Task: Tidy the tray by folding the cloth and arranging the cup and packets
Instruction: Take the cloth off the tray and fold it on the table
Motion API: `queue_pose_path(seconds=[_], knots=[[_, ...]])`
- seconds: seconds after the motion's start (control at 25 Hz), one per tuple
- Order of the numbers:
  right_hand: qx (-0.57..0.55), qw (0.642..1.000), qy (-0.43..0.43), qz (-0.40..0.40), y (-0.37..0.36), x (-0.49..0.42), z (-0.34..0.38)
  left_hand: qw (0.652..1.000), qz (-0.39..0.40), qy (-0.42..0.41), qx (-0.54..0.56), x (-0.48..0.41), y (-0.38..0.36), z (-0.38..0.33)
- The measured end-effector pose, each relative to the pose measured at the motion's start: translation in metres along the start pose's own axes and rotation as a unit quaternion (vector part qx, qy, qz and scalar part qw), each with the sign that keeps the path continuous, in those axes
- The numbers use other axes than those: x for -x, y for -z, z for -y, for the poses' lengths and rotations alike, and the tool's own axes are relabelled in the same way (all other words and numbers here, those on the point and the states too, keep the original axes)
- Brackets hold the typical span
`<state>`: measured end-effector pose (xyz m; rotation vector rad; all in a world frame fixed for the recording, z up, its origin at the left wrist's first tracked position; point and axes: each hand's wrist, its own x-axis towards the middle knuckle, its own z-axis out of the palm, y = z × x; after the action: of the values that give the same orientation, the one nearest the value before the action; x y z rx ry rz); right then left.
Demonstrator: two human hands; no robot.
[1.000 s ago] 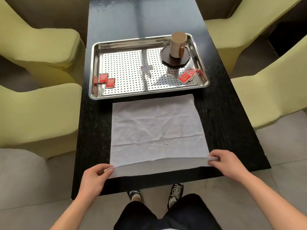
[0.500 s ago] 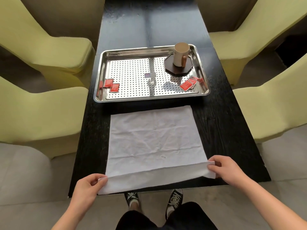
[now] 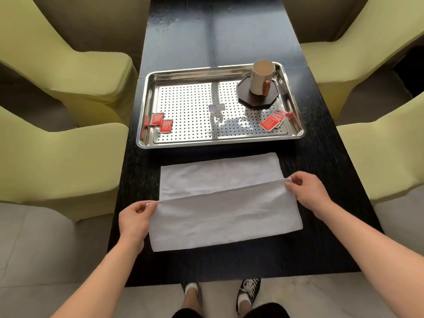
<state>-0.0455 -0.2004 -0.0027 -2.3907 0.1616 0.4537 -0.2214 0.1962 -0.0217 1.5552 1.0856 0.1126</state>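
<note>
A white cloth (image 3: 220,203) lies on the black table (image 3: 321,203), its near edge lifted and carried partway over the rest. My left hand (image 3: 135,218) pinches the cloth's left corner; my right hand (image 3: 306,188) pinches the right corner. Behind the cloth stands a perforated steel tray (image 3: 190,104). A cream cup (image 3: 261,78) with a brown handle sits on a dark octagonal coaster (image 3: 250,99) in the tray's far right corner. Red packets (image 3: 161,122) lie at the tray's left end, and more red packets (image 3: 274,120) lie at its right end.
Yellow-green armchairs (image 3: 68,72) flank the table on the left, and others (image 3: 367,53) on the right. A small pale label (image 3: 216,107) lies mid-tray. My shoes (image 3: 249,289) show below the table's near edge.
Both hands have lifted the cloth's near edge and carried it away from me over the cloth, making a fold. The view has shifted, so the tray sits lower in frame.
</note>
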Motion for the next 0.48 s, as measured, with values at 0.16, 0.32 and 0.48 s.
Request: queue_pose_path(seconds=[0.16, 0.32, 0.48], knots=[[0.022, 1.0, 0.008, -0.008, -0.011, -0.049, 0.023, 0.999, -0.029, 0.013, 0.024, -0.042, -0.015, -0.019], [0.051, 0.998, -0.012, -0.017, -0.02, -0.083, 0.025, 1.0, -0.03, 0.006, 0.001, -0.076, -0.036, -0.032], [0.047, 0.998, -0.036, -0.015, -0.028, -0.106, 0.02, 0.999, -0.043, 0.014, -0.027, -0.105, -0.052, -0.037]])
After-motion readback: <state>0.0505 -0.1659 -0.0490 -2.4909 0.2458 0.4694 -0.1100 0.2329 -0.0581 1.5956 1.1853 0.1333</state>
